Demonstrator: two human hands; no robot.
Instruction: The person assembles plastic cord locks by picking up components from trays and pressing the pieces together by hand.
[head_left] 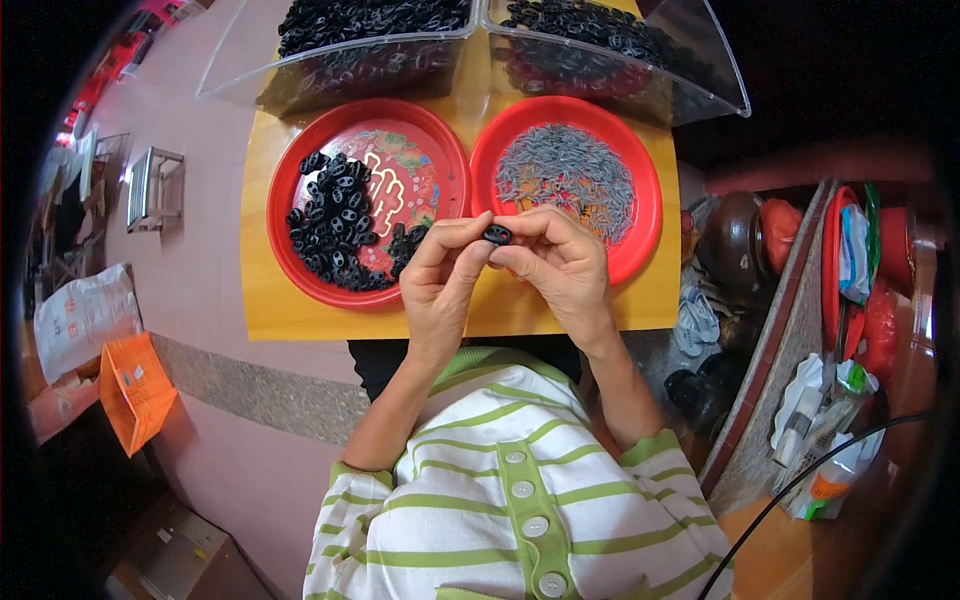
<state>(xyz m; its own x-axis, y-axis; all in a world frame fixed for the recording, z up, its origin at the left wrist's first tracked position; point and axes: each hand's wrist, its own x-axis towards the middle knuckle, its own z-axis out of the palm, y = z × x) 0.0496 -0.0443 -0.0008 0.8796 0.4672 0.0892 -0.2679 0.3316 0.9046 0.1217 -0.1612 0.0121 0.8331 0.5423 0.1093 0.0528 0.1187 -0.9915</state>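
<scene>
Between both hands, above the table's near edge, is a small black oval cord lock with two holes. My left hand pinches its left side with thumb and forefinger. From the right, my right hand grips the same piece in a pinch. Behind my left hand lies a red round plate with a heap of similar black cord locks, partly hidden by my fingers. A second red plate, beyond my right hand, holds many thin grey pieces that look like small springs.
Two clear plastic bins full of black parts stand at the far side of the yellow table. To the right is a shelf with bags and jars. An orange bag and a metal stool are on the left.
</scene>
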